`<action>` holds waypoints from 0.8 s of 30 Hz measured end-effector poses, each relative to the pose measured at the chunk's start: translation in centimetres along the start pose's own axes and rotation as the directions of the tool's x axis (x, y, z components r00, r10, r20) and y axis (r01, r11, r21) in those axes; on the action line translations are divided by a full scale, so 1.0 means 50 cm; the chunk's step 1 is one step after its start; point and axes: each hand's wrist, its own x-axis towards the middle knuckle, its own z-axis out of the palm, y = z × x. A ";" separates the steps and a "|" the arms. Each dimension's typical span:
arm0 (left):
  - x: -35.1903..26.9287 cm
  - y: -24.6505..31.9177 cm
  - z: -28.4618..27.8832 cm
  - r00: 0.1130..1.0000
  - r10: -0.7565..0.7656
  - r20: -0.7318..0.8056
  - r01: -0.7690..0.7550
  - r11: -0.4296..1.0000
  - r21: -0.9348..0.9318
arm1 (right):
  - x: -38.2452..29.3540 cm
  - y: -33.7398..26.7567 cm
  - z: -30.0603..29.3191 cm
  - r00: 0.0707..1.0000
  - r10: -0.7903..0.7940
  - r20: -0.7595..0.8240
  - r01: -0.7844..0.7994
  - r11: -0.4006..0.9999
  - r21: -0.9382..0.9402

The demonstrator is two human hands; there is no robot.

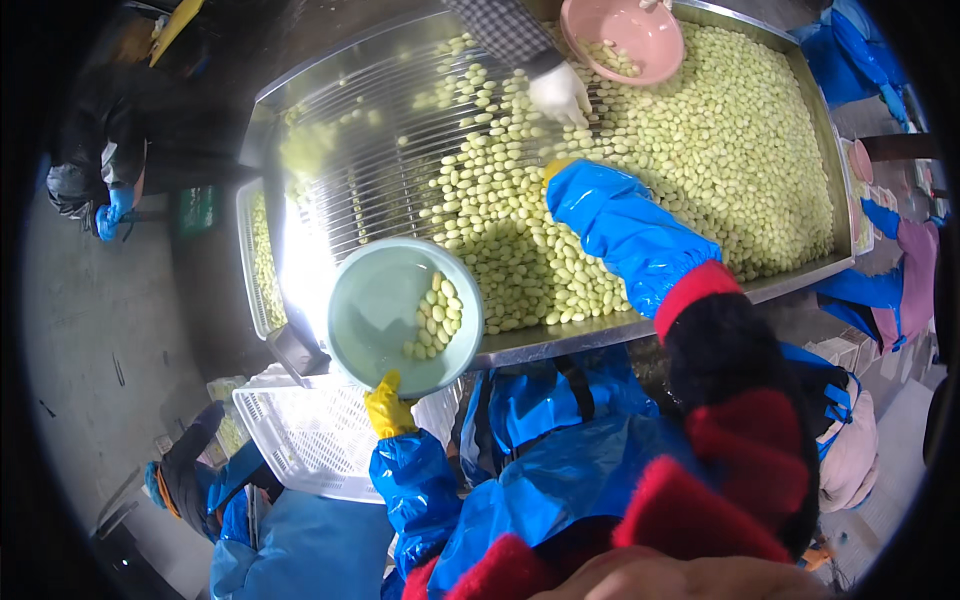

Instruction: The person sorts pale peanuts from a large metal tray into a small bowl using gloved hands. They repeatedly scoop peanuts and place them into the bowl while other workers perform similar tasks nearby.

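Note:
My left hand (pixel 390 407), in a yellow glove, grips the lower rim of a green-grey plastic basin (pixel 367 307) with a small heap of pale green oval fruits in its right side. The basin sits over the front left of a large metal sorting tray (pixel 559 346) with a slatted bottom. Pale green oval fruits (pixel 739 142) cover its middle and right. My right hand (pixel 556 171), also yellow-gloved, reaches among the fruits at the middle; the blue sleeve cover hides most of it, so its fingers cannot be made out.
Across the tray, a co-worker's white-gloved hand (pixel 561 94) touches the fruits beside a pink basin (pixel 626 37). A white plastic crate (pixel 307 435) stands below the tray's left corner; a fruit-filled crate (pixel 246 255) is at its left end. Other people work around.

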 end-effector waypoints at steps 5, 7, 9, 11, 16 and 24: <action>0.003 0.000 0.027 1.000 0.000 0.015 0.000 1.000 -0.007 | 0.008 -0.010 -0.015 1.000 -0.020 0.014 0.020 1.000 0.005; 0.005 -0.007 0.038 1.000 -0.015 0.012 0.015 1.000 -0.001 | 0.010 -0.002 -0.020 1.000 -0.025 0.014 0.025 1.000 0.008; 0.009 -0.017 0.032 0.999 -0.046 0.025 0.046 0.999 -0.003 | 0.017 0.007 -0.019 0.998 -0.055 0.006 0.054 0.998 0.032; 0.019 -0.016 0.056 0.996 -0.045 0.082 0.046 0.999 -0.013 | 0.027 0.072 -0.002 0.993 -0.082 -0.085 0.089 0.993 0.077; 0.017 -0.021 0.084 0.998 -0.009 0.056 0.008 1.000 0.008 | -0.073 0.047 -0.025 0.960 -0.271 -0.068 0.198 0.486 0.851; 0.047 -0.019 0.110 0.993 -0.046 0.111 0.045 0.999 0.011 | -0.223 -0.057 -0.076 0.973 -0.215 0.079 0.193 0.956 0.220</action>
